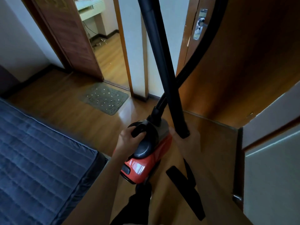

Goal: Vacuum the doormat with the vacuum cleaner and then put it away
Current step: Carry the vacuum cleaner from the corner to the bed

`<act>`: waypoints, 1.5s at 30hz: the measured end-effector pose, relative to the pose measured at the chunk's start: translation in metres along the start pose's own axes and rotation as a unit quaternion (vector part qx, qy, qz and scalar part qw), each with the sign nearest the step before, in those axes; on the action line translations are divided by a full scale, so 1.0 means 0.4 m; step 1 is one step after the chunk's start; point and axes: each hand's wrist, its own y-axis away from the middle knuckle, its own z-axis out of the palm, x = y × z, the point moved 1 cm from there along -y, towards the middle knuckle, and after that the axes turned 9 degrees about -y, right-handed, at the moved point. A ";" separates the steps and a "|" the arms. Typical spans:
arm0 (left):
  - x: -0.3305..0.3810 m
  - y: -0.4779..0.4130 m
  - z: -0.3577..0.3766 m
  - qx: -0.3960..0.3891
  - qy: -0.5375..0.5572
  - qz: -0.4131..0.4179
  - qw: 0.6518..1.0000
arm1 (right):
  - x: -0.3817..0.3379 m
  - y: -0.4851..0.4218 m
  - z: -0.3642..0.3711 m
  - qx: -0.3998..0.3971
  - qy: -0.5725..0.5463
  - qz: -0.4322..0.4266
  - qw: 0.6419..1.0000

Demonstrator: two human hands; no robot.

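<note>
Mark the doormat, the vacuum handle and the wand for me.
doormat (103, 99): head view, middle of the mat.
handle (140, 129): head view, top of black loop.
wand (159, 62): head view, middle of the tube.

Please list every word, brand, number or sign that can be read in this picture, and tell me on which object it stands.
No text can be read anywhere in this view.
The vacuum cleaner: no brand or label shows on its red body.
The black tube: plain.
The metal door plate: only reflections, no letters.
The doormat: pale scraps, no print.
</note>
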 end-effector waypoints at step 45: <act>-0.264 -1.540 -0.488 0.252 -0.019 -0.258 0.932 | 0.100 -1.688 1.249 -0.395 -0.070 -0.054 0.914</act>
